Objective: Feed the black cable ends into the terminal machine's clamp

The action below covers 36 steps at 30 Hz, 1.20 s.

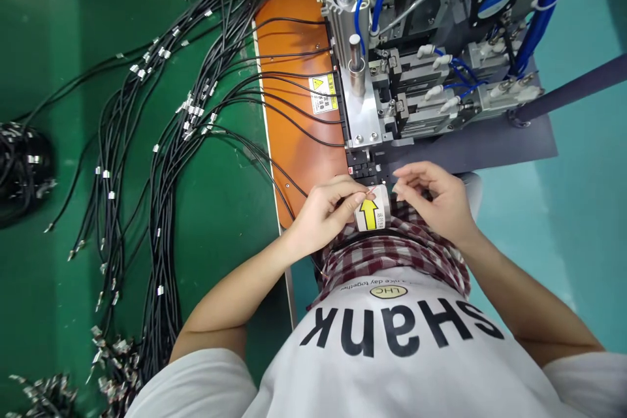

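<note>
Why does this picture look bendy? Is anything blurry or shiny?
In the head view, the wide lens stretches the white T-shirt and bends things near the edges. The crimped wire terminals at the bottom left look blurry. Soft glare lies on the teal surface, while the yellow arrow label looks fairly sharp.

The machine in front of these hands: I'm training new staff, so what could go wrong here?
The left hand and right hand, working at a yellow-arrow label, are close to the machine's metal front, so fingers might get pinched if it moves. The loose black cables across the orange board could snag or tangle.
</note>
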{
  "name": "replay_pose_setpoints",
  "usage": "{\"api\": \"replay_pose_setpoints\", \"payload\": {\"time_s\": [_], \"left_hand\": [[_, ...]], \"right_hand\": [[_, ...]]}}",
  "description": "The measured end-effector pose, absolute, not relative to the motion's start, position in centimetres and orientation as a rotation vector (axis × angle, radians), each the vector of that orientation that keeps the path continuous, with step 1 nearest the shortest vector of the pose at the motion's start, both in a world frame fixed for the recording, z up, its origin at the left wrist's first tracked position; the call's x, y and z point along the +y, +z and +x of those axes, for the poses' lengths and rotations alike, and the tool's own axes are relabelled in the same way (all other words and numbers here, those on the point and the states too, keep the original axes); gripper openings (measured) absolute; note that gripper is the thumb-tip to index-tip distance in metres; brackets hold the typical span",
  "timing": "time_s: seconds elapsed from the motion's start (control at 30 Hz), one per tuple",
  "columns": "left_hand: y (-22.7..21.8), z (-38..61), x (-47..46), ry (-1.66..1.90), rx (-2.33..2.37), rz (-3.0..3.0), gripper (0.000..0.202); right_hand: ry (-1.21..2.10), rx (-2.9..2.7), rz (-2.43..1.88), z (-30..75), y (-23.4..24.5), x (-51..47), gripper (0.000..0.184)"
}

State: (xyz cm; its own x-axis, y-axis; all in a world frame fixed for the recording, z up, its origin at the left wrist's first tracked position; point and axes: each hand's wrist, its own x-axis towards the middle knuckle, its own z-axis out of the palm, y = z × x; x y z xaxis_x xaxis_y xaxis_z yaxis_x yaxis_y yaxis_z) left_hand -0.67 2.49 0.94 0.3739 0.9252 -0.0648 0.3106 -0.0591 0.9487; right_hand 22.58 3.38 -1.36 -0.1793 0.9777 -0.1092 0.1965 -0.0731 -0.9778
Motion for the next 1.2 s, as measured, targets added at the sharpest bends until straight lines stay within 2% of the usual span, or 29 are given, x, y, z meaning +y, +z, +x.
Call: {"api": "replay_pose_setpoints", "payload": {"time_s": [0.17,0.53,0.77,0.93,1.2], "left_hand": [[0.8,-0.2,2.1,0.875,1.229,1.787,0.011],[0.3,-0.2,1.4,0.871,1.247,1.716,0.010],[-1.0,0.1,0.9,0.945,1.257,1.566,0.012],[-1.2,0.6,0.8,1.007,1.149,1.244,0.020],[-0.6,0.5,2.0,0.847,0.993,0.746,0.024]], "right_hand": [[1.733,-1.237,-1.203,21.7,-0.6,2.9,0.018],[1.919,-1.115,-1.134,20.6,-2.0,3.8,0.023],[1.752,-1.158,-1.200,19.6,-2.5,2.1,0.020],[1.566,-1.369,-1.193,19.4,-2.2,2.1,0.013],[1.508,-1.477,-1.206,19.4,-2.9,2.1,0.010]]}}
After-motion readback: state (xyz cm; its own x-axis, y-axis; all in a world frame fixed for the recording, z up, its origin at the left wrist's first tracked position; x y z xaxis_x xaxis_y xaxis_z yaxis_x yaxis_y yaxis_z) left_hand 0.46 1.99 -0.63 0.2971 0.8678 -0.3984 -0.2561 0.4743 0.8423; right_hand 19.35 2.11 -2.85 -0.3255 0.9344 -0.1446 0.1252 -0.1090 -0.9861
